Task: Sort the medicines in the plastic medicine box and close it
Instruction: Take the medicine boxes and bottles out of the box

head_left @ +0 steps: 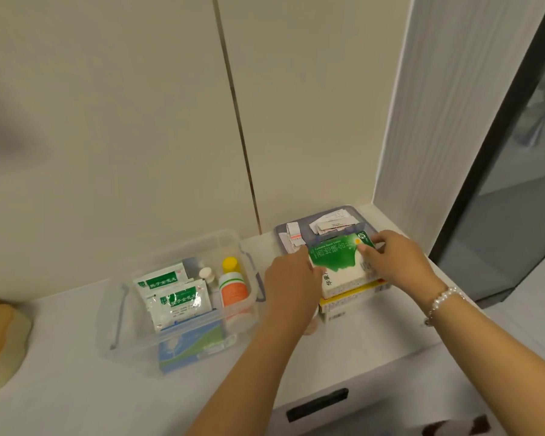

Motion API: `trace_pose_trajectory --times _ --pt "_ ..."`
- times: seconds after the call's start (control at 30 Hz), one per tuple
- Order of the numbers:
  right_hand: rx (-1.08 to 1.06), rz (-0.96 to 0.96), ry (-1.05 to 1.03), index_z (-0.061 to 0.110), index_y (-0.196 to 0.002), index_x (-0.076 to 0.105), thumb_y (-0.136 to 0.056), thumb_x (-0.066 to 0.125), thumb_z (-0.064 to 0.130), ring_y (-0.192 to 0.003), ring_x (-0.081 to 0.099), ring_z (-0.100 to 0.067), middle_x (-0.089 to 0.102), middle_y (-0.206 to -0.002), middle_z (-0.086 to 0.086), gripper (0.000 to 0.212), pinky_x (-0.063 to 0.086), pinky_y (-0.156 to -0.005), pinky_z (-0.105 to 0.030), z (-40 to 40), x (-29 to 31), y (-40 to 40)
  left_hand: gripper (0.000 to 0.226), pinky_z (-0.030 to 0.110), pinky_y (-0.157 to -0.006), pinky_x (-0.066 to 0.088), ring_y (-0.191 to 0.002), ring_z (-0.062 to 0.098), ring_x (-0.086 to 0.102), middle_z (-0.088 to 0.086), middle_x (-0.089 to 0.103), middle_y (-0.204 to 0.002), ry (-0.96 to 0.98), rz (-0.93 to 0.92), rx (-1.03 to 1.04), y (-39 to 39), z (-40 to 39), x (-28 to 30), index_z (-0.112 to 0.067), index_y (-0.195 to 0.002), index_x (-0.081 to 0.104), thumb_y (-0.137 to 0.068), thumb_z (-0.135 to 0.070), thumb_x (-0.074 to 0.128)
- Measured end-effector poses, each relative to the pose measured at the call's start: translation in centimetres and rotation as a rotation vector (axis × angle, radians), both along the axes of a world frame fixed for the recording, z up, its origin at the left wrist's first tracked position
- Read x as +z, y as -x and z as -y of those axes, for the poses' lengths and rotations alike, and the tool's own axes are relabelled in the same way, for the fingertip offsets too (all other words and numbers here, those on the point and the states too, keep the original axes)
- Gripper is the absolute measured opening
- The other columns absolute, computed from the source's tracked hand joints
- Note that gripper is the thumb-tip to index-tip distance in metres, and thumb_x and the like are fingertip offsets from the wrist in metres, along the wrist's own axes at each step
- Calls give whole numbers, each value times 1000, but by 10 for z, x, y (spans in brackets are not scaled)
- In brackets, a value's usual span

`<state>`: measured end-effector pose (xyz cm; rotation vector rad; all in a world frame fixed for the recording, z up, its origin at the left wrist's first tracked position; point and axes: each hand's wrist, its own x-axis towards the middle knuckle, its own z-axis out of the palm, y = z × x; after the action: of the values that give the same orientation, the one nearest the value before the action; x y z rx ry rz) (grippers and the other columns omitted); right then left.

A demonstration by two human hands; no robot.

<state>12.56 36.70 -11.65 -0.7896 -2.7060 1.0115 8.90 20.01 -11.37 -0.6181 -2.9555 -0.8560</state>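
The clear plastic medicine box [129, 313] stands open on the white counter. Inside it are green-and-white sachets [173, 297], a bottle with a yellow cap and orange label [233, 286], a small white-capped bottle [205, 273] and a blue-green carton [189, 347] low at the front. To its right, my left hand [291, 283] and my right hand [397, 262] grip the two ends of a green-and-white medicine carton [339, 262]. That carton sits on top of a stack of cartons [346, 302], one of them yellow.
The box's grey-blue lid [299, 225] lies flat behind the stack with paper leaflets [331, 223] on it. A tan object [0, 328] sits at the counter's left edge. A wall rises behind; a drawer handle [317, 404] shows below the counter front.
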Motion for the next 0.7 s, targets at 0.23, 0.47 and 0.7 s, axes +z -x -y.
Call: trace_pose_trajectory --times 0.23,0.47,0.7 --pt "31 116 -143 16 -96 66 -86 56 39 -71 58 -17 65 -84 -2 27 48 -60 -30 0 -6 3 42 34 -85 44 -105 21 55 5 61 -117 118 -42 -20 2 -4 -4 -19 -126 53 -89 -41 52" --pt "31 -63 -130 20 -116 60 -84 58 39 -97 57 -22 63 -107 -6 37 45 -72 -30 20 4 4 31 27 -84 40 -97 18 57 2 65 -108 -240 -90 26 9 21 12 -19 -115 62 -88 -32 56" --pt "192 -260 12 15 -101 65 -84 61 31 -80 58 -17 64 -88 -3 24 49 -72 -31 68 17 14 23 37 -78 53 -81 19 62 1 66 -97 -347 -49 130 29 74 25 -19 -106 65 -87 -29 57"
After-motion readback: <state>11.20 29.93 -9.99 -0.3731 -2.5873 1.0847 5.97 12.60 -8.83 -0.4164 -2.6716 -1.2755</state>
